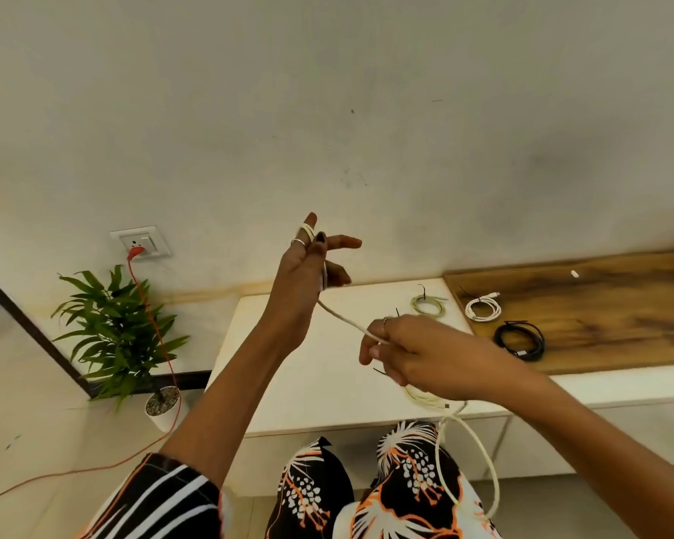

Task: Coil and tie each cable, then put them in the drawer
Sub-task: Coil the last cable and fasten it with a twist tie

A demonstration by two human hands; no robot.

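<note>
Two hands are raised in front of me over the counter (320,367). My left hand (308,266) has its grip wrapped in turns of the cream cable (343,319), fingers partly spread. My right hand (409,352) pinches the same cable lower down; the rest hangs in a loop past my knees. Coiled green (429,305), white (483,308) and black (519,339) cables lie on the counter behind.

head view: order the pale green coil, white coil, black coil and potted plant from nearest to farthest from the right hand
From the right hand:
1. Pale green coiled cable, just behind it on the white table.
2. White coiled cable and black coiled cable, rightward on the wooden top, too close to call.
3. Green potted plant, far left on the floor.
</note>
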